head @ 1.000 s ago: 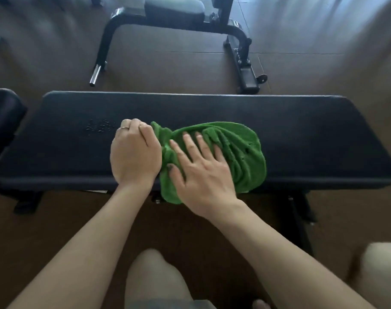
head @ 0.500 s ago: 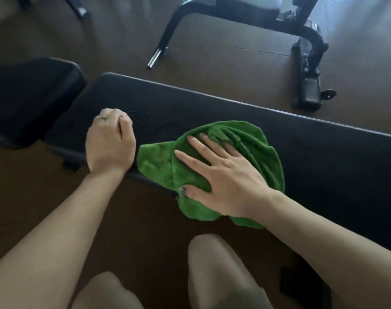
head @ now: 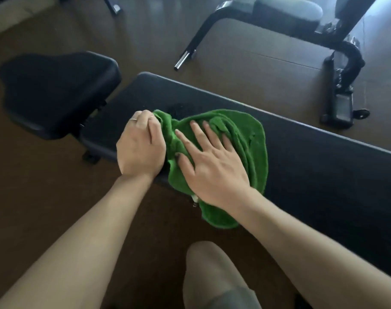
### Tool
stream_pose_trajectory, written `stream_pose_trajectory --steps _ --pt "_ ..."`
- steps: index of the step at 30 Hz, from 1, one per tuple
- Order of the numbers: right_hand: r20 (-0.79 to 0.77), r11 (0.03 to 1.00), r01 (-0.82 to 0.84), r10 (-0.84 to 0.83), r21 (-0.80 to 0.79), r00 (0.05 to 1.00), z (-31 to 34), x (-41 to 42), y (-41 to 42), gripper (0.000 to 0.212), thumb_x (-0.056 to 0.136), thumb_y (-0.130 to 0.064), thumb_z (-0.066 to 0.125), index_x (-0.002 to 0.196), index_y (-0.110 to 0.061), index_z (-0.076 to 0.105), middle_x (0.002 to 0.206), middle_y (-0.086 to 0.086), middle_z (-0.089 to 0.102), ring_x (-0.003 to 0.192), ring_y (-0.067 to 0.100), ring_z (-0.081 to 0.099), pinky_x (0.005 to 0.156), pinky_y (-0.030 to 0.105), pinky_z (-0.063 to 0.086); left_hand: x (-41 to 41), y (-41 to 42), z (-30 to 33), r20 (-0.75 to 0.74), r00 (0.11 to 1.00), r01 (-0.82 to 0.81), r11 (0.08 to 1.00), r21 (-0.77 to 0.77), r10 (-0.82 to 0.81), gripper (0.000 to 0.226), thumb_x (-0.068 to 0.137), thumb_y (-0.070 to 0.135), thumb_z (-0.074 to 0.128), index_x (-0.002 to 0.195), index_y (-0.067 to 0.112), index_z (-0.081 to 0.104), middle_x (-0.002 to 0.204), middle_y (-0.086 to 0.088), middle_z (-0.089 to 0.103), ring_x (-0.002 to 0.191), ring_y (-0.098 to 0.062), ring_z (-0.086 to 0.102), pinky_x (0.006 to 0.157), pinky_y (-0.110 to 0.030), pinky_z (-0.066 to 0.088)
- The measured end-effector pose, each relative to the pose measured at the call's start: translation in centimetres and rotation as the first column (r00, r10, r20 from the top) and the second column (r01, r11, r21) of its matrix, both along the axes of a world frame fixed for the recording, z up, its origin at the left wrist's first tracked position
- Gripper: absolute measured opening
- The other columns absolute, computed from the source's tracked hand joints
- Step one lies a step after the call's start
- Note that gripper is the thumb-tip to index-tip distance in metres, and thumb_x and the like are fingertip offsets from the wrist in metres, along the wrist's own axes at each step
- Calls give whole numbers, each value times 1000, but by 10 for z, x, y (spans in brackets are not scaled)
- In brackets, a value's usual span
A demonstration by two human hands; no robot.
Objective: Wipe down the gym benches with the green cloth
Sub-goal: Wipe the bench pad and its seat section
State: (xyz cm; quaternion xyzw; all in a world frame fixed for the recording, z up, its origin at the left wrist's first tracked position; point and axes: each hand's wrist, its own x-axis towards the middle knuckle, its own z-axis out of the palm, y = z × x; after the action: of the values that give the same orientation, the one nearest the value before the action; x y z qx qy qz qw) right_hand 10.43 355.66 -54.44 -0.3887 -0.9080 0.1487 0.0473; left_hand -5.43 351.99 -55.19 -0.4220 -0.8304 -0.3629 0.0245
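Note:
A crumpled green cloth (head: 246, 139) lies on the long black bench pad (head: 324, 166), and part of it hangs over the near edge. My right hand (head: 212, 166) presses flat on the cloth with its fingers spread. My left hand (head: 141, 146) is a closed fist resting on the pad just left of the cloth. The cloth's left corner touches its knuckles, and nothing shows inside the fist. A ring sits on one left finger. A patch of wet drops shows on the pad just beyond the cloth.
A separate black seat pad (head: 56, 92) adjoins the bench on the left. Another bench with a grey pad (head: 286, 14) and a black frame foot (head: 339, 103) stands behind on the brown floor. My knee (head: 212, 275) is below the near edge.
My right hand has slid the cloth left along the pad until its corner meets my left fist. The view has shifted, so the bench lies more diagonally.

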Motion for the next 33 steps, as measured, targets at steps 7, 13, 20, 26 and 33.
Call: stream_pose_trajectory --steps 7,13,20,26,33 --pt "42 997 79 -78 -15 996 5 -3 -13 57 105 -60 14 160 -54 3 173 -15 -5 158 9 -13 128 39 -5 -74 12 20 -270 932 237 970 -51 -242 42 102 23 26 79 7 57 85 -16 59 79 -37 54 75 -48 42" --pt "57 923 386 -385 9 921 -3 -85 74 59 104 -59 17 162 -49 11 174 -6 3 160 16 -3 128 46 0 -112 27 6 -199 925 329 944 -11 -324 37 103 22 25 72 10 40 72 -11 49 72 -31 47 73 -47 38" --pt "55 886 463 -462 -22 885 6 -117 32 60 105 -58 17 163 -46 8 174 -6 -2 159 15 -9 128 43 -5 -113 21 9 -47 928 368 929 -30 -369 45 105 25 29 66 12 47 67 -1 51 66 -20 45 66 -34 33" --pt "97 890 456 -453 -15 886 6 -114 -50 58 105 -59 14 161 -51 -2 173 -10 -7 158 12 -18 128 43 -7 -116 21 9 90 905 417 909 -5 -415 58 103 37 20 66 11 55 68 -4 60 68 -24 56 73 -42 45" --pt "26 873 484 -484 -66 875 5 -138 -1 58 105 -58 19 161 -51 6 174 -9 -3 159 13 -10 128 44 -2 -115 21 11 121 905 411 911 0 -408 58 101 36 21 69 7 60 68 0 55 70 -27 56 74 -43 44"
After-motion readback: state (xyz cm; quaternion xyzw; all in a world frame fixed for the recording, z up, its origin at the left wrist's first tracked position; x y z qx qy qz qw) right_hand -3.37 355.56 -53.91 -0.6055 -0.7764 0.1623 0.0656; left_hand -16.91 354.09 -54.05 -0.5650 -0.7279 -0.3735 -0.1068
